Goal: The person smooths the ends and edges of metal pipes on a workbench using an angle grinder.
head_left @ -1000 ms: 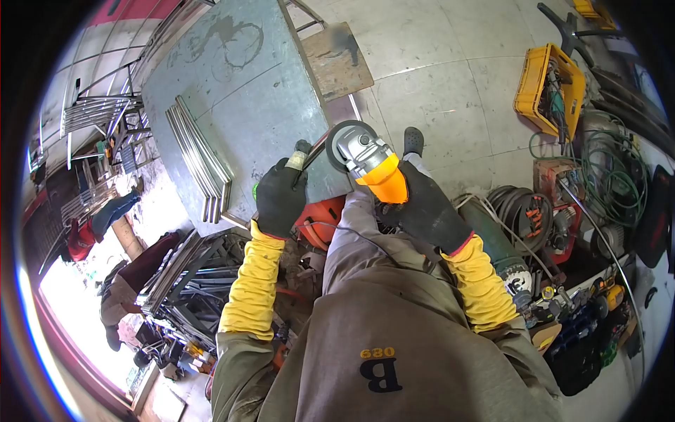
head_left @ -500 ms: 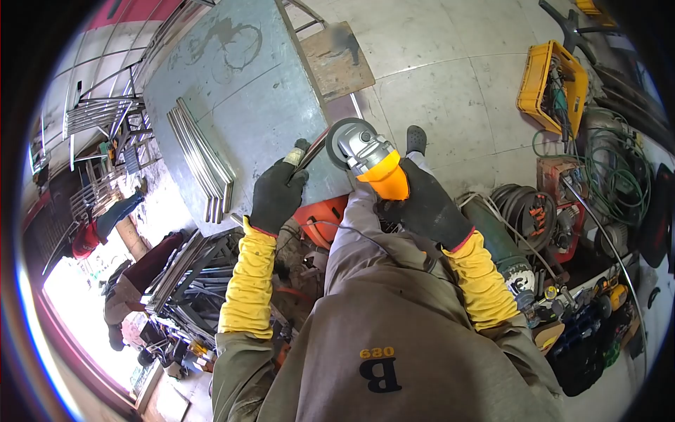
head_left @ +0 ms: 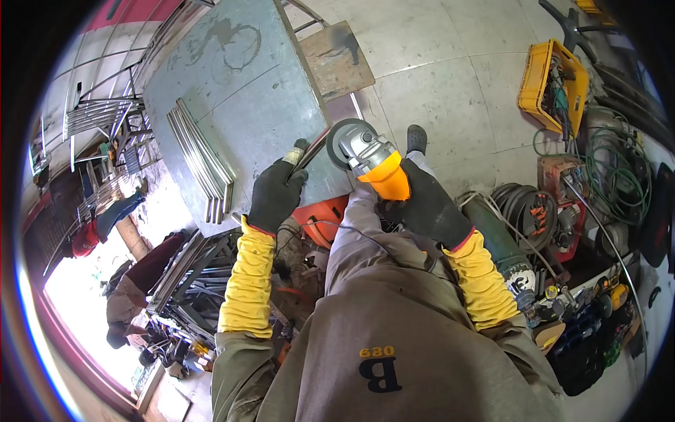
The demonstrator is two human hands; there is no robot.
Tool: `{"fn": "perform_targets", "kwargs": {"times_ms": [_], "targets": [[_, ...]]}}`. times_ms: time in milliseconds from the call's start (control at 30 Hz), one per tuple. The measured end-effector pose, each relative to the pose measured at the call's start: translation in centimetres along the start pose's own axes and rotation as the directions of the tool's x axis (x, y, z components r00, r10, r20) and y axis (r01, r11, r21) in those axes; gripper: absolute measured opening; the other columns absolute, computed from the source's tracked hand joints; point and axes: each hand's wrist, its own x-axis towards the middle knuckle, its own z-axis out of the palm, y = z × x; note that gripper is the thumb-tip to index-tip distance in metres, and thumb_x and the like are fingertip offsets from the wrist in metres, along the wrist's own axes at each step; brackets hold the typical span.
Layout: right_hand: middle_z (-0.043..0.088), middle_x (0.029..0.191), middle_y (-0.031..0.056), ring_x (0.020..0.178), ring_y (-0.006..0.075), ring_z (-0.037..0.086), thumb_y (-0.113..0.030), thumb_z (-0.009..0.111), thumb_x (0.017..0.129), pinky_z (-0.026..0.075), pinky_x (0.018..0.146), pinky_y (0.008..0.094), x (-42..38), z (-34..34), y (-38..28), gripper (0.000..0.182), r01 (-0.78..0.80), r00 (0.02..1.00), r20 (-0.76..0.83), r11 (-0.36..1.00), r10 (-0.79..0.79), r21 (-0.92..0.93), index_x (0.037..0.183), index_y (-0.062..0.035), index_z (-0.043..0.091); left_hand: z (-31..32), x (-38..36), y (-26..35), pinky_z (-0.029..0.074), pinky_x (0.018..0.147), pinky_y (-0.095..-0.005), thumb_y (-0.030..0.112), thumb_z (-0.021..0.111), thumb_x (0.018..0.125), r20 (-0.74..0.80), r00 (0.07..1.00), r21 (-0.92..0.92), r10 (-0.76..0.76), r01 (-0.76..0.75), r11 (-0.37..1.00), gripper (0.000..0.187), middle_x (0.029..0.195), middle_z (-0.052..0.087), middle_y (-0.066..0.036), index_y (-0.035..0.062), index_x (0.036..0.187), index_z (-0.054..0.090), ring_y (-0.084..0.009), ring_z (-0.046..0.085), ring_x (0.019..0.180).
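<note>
My right hand, in a black glove, is wrapped round the yellow body of an angle grinder. The grinder's disc is at the right edge of the grey metal table, against or very near the end of a thin metal bar. My left hand, gloved too, is closed on that bar and presses it on the tabletop; its far part is hidden under the glove. Left of this hand, several bent metal tubes lie side by side on the table.
Below the table corner is an orange object. On the right are a yellow crate of tools, a green gas cylinder and coiled hoses. Metal frames and a bent-over person are at left.
Both my hands, the grinder and the bar stay almost where they were. At the left, the bent-over person has shifted, the head and arm now nearer the frames.
</note>
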Motion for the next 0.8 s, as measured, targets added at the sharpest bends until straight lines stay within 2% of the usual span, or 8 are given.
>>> {"fn": "perform_targets", "kwargs": {"times_ms": [67,267,400,500,600,667,733,800], "targets": [[0.077,0.111,0.0157,0.103,0.0318,0.077,-0.015,0.090,0.087,0.059,0.092,0.0406,-0.2,0.1,0.1,0.053,-0.010,1.000,-0.002,1.000,0.010,0.014,0.132,-0.0051,0.064,-0.4,0.1,1.0,0.059,0.087,-0.0480,0.012,0.073,0.101,0.040,0.991,-0.092,-0.124,0.127,0.988,0.052,0.121,0.077,-0.024,0.0130,0.152,0.068,-0.0444,0.075,0.105],[0.078,0.112,0.0132,0.101,0.0263,0.077,-0.013,0.089,0.088,0.059,0.090,0.0396,-0.7,0.0,0.6,0.052,-0.032,0.999,-0.025,0.999,0.032,-0.007,0.132,-0.0046,0.064,0.2,0.0,-0.1,0.059,0.088,-0.0472,0.012,0.074,0.100,-0.038,0.999,-0.071,-0.009,0.006,0.997,0.054,0.119,0.077,-0.024,0.0138,0.154,0.067,-0.0442,0.075,0.104],[0.078,0.113,0.0132,0.099,0.0274,0.077,-0.012,0.088,0.088,0.059,0.088,0.0400,0.4,-0.1,-0.7,0.053,-0.031,0.999,0.016,1.000,0.030,0.008,0.134,-0.0045,0.063,0.1,0.0,0.2,0.059,0.089,-0.0473,0.013,0.074,0.100,0.023,0.995,-0.060,-0.098,0.099,0.993,0.054,0.120,0.077,-0.023,0.0123,0.154,0.067,-0.0448,0.075,0.105],[0.077,0.112,0.0135,0.097,0.0278,0.076,-0.012,0.089,0.088,0.059,0.087,0.0403,0.4,0.1,-0.4,0.054,-0.005,1.000,0.012,1.000,0.005,0.003,0.135,-0.0045,0.063,0.2,0.1,-0.6,0.059,0.089,-0.0461,0.013,0.075,0.100,-0.030,1.000,-0.042,-0.004,0.002,0.999,0.053,0.121,0.077,-0.023,0.0112,0.153,0.067,-0.0424,0.076,0.107],[0.077,0.111,0.0145,0.097,0.0290,0.076,-0.015,0.090,0.087,0.059,0.088,0.0412,-0.1,-0.1,0.5,0.057,0.011,1.000,-0.018,0.996,-0.013,-0.083,0.136,-0.0046,0.062,-1.1,0.4,0.6,0.058,0.084,-0.0446,0.016,0.073,0.103,0.072,0.993,-0.160,-0.093,0.104,0.982,0.052,0.112,0.078,-0.023,0.0112,0.154,0.066,-0.0375,0.078,0.095],[0.076,0.110,0.0150,0.097,0.0298,0.076,-0.017,0.091,0.086,0.059,0.088,0.0417,-0.7,-0.4,0.9,0.059,0.007,1.000,-0.029,0.991,-0.011,-0.135,0.136,-0.0047,0.062,-1.9,0.6,1.5,0.053,0.069,-0.0330,0.020,0.066,0.109,0.207,0.958,-0.145,-0.199,0.231,0.962,0.056,0.088,0.070,-0.006,0.0095,0.163,0.058,-0.0111,0.059,0.071],[0.073,0.121,0.0152,0.105,0.0291,0.073,-0.008,0.082,0.091,0.057,0.094,0.0412,-0.9,-0.6,0.9,0.061,-0.083,0.996,0.012,0.995,0.084,-0.050,0.147,-0.0033,0.058,-1.8,0.7,1.1,0.052,0.068,-0.0331,0.021,0.065,0.110,0.188,0.966,-0.117,-0.175,0.199,0.973,0.055,0.085,0.069,-0.006,0.0099,0.163,0.058,-0.0114,0.059,0.070],[0.074,0.114,0.0148,0.101,0.0299,0.074,-0.014,0.087,0.089,0.058,0.091,0.0418,-0.9,-0.6,1.1,0.060,-0.075,0.997,-0.019,0.996,0.074,-0.042,0.141,-0.0046,0.060,-1.8,0.5,1.1,0.052,0.067,-0.0332,0.023,0.064,0.110,0.175,0.973,-0.085,-0.152,0.169,0.982,0.055,0.082,0.068,-0.005,0.0103,0.164,0.058,-0.0117,0.059,0.069]]}}
